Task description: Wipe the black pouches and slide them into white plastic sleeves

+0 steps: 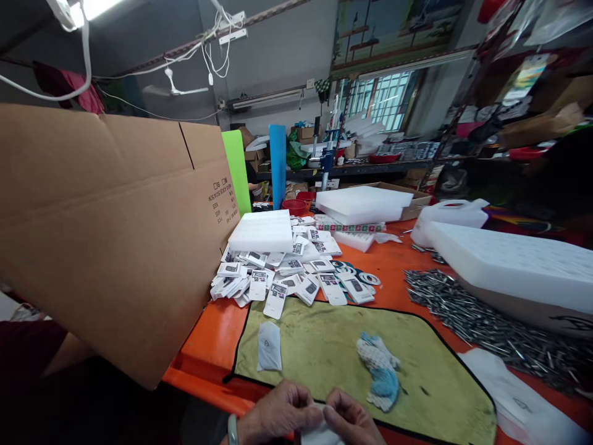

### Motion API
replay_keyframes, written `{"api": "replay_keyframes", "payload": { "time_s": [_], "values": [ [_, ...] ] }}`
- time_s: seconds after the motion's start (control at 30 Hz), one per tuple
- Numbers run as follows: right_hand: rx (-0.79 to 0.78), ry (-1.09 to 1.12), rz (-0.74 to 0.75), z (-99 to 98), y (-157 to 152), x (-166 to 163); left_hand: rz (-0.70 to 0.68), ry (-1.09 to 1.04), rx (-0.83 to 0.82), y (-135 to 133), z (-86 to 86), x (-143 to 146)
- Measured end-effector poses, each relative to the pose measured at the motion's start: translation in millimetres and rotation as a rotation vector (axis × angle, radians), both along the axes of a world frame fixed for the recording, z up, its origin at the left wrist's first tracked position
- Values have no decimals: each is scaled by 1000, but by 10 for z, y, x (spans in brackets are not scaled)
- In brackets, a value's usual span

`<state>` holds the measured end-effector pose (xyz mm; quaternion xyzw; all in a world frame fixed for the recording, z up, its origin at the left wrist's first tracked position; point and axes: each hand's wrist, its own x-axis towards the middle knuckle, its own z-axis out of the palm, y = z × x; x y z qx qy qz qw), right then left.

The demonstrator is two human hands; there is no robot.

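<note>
At the bottom centre, over the near edge of an olive cloth mat [319,346], my left hand [280,411] and my right hand [351,421] are close together. Thumbs and fingers of both pinch the upper edge of a small white plastic bag [320,436], whose lower part is cut off by the frame. A similar white bag [269,347] with a triangle mark lies flat on the mat, ahead of my left hand. Beyond my right hand rests a crumpled blue-and-white work glove [380,371].
Small white printed boxes [277,301] are heaped behind the mat, under a white foam block [262,231]. A large cardboard box [115,235] stands left. Metal rods [482,324], a foam slab [519,259] and more white bags [521,395] lie on the orange table [204,346] at right.
</note>
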<state>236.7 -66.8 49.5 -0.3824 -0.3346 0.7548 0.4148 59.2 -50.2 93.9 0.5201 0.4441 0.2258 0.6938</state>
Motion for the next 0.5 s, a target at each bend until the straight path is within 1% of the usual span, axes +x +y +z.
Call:
{"api": "replay_keyframes", "payload": {
  "time_s": [0.07, 0.1, 0.2, 0.3, 0.4, 0.5],
  "values": [
    [22, -53, -14, -10, 13, 24, -26, 107, 47, 24, -16, -42],
    [24, -67, -27, -23, 18, 24, -13, 125, 45, 38, -36, -60],
    [18, -67, -112, -87, 18, -46, 71, 131, 46, 78, -131, -119],
    [71, -59, -203, -176, 22, -212, 123, 192, 131, 127, -219, -203],
    [140, -95, -184, -243, 82, -384, 132, 256, 198, 201, -250, -309],
    [228, -171, -131, -236, 180, -460, 132, 243, 220, 289, -266, -434]
  ]
}}
